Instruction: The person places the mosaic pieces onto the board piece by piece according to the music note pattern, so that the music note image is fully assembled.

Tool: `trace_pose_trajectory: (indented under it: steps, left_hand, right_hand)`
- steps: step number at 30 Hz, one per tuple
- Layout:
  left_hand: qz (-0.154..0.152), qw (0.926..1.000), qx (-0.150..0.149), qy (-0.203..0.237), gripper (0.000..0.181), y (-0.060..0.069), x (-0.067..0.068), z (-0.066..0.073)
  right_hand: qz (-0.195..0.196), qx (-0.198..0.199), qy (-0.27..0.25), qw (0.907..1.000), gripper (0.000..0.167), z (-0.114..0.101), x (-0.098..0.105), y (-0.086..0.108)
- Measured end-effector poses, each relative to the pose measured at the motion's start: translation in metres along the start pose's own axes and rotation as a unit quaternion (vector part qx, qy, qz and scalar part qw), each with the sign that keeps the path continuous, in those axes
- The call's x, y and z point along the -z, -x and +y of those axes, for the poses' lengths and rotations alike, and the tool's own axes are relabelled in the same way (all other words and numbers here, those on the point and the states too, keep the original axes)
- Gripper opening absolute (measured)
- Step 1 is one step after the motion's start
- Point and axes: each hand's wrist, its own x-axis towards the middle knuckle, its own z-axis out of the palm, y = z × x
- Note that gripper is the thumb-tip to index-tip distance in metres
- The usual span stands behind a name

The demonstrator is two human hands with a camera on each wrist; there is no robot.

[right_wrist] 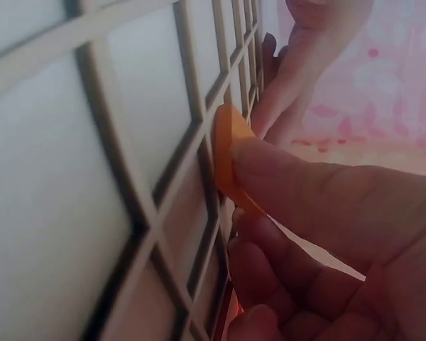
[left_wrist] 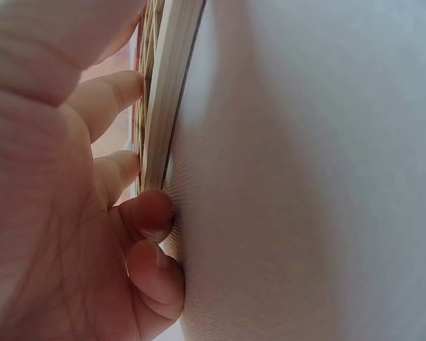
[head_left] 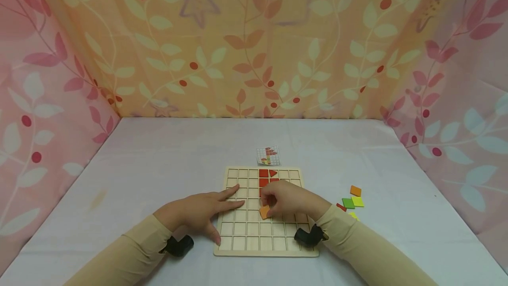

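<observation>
A wooden grid board (head_left: 240, 242) lies on the white table, with several red tiles (head_left: 263, 173) and a red triangular tile (head_left: 273, 173) in its upper middle cells. My right hand (head_left: 291, 198) pinches an orange square tile (head_left: 264, 212) between thumb and fingers over the middle of the board. In the right wrist view this orange tile (right_wrist: 231, 153) is tilted, close against the grid ridges. My left hand (head_left: 202, 212) rests on the board's left side with fingers spread and straight, thumb by the lower left edge. The left wrist view shows its fingers (left_wrist: 106, 99) at the board's edge (left_wrist: 172, 92).
Loose tiles lie right of the board: an orange one (head_left: 355, 190), a green one (head_left: 348, 203), yellow ones (head_left: 358, 201) and a red one (head_left: 341, 207). A small printed pattern card (head_left: 268, 156) lies behind the board. Patterned cloth walls (head_left: 254, 78) enclose the table.
</observation>
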Motion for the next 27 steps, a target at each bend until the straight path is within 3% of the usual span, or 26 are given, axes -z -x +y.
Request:
trace_pose_trajectory:
  steps: [6, 14, 27]
  left_hand:
    - [0.001, 1.0000, -0.002, 0.001, 0.097, -0.0002, -0.0004, -0.0005]
    - [-0.001, 1.0000, -0.002, 0.008, 0.097, 0.0003, 0.0005, 0.0007]
    - [-0.005, 0.9999, 0.006, 0.006, 0.096, 0.0025, 0.0041, 0.0040]
  right_hand:
    - [0.022, -0.031, -0.023, 0.9990, 0.012, 0.0007, 0.0041, -0.0005]
    - [0.061, -0.091, -0.062, 0.9921, 0.014, 0.0056, 0.0056, -0.0032]
    - [0.073, -0.103, -0.063, 0.9900, 0.015, 0.0072, 0.0023, -0.0084]
